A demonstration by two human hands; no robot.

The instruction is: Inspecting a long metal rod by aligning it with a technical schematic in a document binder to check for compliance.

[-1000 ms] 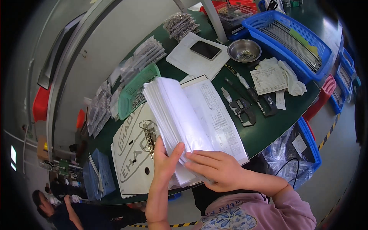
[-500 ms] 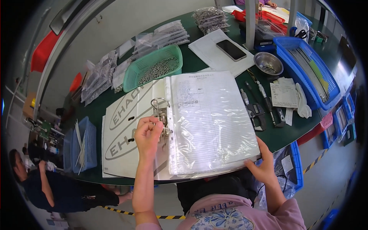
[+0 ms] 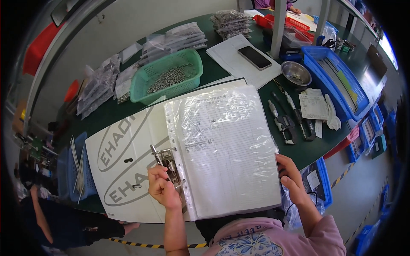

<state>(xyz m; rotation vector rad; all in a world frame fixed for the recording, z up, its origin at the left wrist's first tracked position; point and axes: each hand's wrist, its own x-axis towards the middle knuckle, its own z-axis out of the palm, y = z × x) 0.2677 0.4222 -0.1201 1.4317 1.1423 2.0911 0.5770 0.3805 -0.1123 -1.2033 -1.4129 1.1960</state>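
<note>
- Ring binder (image 3: 136, 173) lies open along the near edge of the green table (image 3: 314, 147), right before the wearer's pink shirt (image 3: 252, 234);
- left hand (image 3: 165, 187) at the binder's middle, thumb and fingers closed on the ring mechanism (image 3: 171, 164); right hand (image 3: 294, 181) at the binder's right edge, against the sleeve stack (image 3: 230, 153); cannot tell if it grips; hands well apart;
- step in hand, my reading: working the rings, stack steadied; can't make out whether they are closed; next move seems to call for punched holes square to the rings, fingertips clear of the ring ends;
- binder spreads left to right; stack's long axis runs near to far, far end leaning left; sheet heading (image 3: 215, 99) at the far end, upright to the wearer;
- measuring tools (image 3: 282, 123) just off the binder's right edge; green basket (image 3: 141, 94) of small metal parts beyond its left half; phone (image 3: 254, 57) past its far edge
</note>
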